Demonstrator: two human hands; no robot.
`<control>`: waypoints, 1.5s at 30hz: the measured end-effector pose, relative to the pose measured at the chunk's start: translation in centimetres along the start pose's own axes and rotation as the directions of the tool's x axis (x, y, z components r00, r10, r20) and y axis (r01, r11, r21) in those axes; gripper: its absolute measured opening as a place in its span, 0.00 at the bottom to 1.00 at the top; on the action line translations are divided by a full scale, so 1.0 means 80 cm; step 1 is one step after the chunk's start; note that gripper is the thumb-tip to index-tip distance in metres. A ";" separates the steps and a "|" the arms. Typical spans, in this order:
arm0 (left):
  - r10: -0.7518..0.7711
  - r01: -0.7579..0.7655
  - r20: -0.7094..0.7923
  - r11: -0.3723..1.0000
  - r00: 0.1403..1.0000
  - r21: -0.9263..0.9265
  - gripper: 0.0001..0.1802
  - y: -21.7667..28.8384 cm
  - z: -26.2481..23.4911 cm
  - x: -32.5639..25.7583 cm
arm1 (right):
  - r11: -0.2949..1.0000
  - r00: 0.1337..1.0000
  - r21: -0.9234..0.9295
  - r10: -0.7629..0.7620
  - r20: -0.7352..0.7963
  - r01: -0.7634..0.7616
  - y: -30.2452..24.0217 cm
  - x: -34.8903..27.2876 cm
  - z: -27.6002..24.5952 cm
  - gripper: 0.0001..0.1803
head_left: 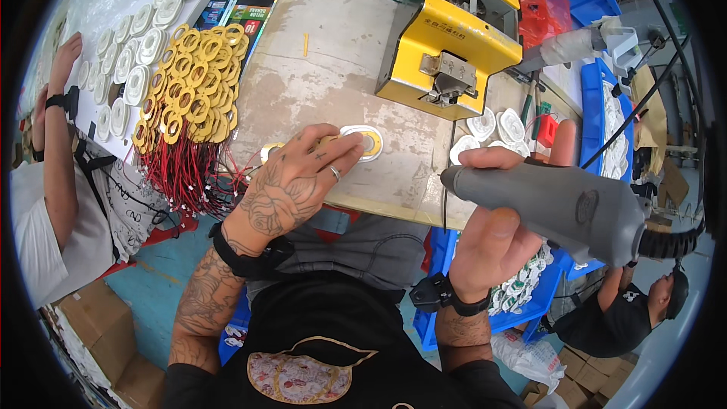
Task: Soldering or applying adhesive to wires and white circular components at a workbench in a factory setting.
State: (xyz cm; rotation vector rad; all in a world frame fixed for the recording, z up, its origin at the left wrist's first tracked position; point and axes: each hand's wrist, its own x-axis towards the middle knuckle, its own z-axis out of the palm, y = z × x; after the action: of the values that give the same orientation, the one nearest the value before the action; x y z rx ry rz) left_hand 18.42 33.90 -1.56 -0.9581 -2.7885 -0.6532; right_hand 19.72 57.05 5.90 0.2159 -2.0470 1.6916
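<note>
Left hand (pixel 297 170): fingers together on white-and-yellow oval plastic piece (pixel 369 144), near front edge of worn beige tabletop (pixel 416 189); whether gripping, cannot tell. Right hand (pixel 491 242) clamped around grey tapered plastic tool (pixel 549 198). Yellow metal machine (pixel 409 68) toward back edge.

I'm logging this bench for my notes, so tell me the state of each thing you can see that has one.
Tool: raised in the right hand; on or off, unclear.
White part: lying flat, partly covered by the left hand.
Yellow rings: heaped.
Wires: bunched, trailing from the heap.
Machine: standing upright; power unclear.
</note>
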 end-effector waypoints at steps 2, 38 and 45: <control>-0.007 0.007 0.009 1.000 1.000 0.026 0.31 0.003 -0.001 0.002 | 1.000 1.000 0.007 -0.023 0.007 0.023 0.003 0.001 0.002 0.58; -0.051 0.051 -0.119 0.999 0.992 0.001 0.32 0.030 0.039 0.000 | 0.884 0.991 0.448 -0.129 -0.032 0.130 0.056 0.126 0.053 0.14; -0.063 0.065 -0.133 0.998 0.989 0.014 0.31 0.030 0.038 -0.003 | 0.943 0.995 0.321 -0.100 0.031 0.085 0.042 0.103 0.050 0.22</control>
State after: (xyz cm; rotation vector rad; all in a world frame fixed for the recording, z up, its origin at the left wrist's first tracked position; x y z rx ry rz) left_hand 20.11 36.80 -3.51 -0.7940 -2.7130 -0.6718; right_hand 10.13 55.37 6.13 0.4541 -1.7534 1.9675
